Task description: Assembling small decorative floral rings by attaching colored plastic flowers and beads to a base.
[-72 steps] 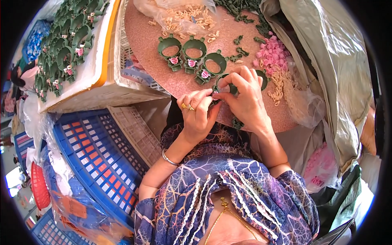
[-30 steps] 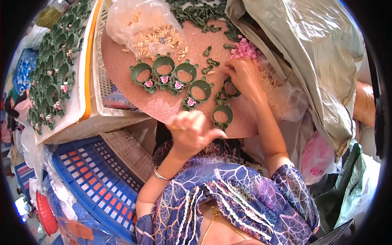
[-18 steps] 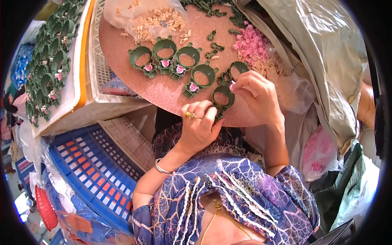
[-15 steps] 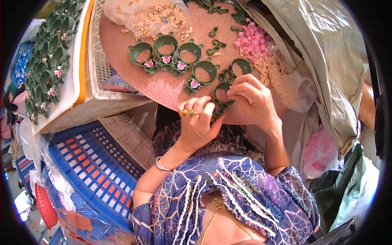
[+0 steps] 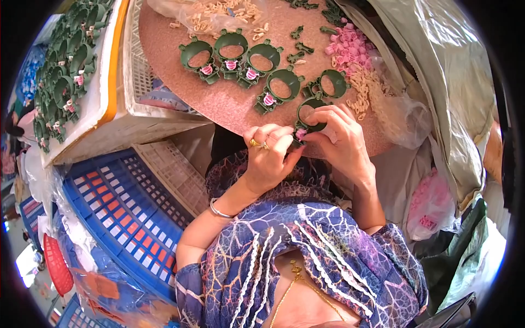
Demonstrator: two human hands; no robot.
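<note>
At the near edge of the round table, a green plastic ring-shaped figure [image 5: 310, 107] with small ears is held between my two hands. My left hand [image 5: 268, 156], wearing a gold ring, has its fingers curled and its thumb at the figure's lower end. My right hand [image 5: 343, 139] grips the figure's ring side, thumb and fingertips close to a small pink striped piece [image 5: 301, 134] on the lower part. Fingers cover much of that lower end. Beyond stand several similar green figures [image 5: 231, 45] with pink pieces on them. Two more green rings [image 5: 334, 83] are close to my right hand.
On the pink speckled table [image 5: 219, 106] lie a pink pile [image 5: 350, 46], beige pieces [image 5: 358, 93], a clear bag with beige pieces [image 5: 221, 19] and small green parts [image 5: 298, 52]. Left are a white foam box edge [image 5: 106, 71] with many green figures and a blue basket [image 5: 117, 213].
My right hand has come down onto the green figure. The pink piece, earlier at my right fingertips, now shows on the figure's lower part. The whole view has shifted slightly.
</note>
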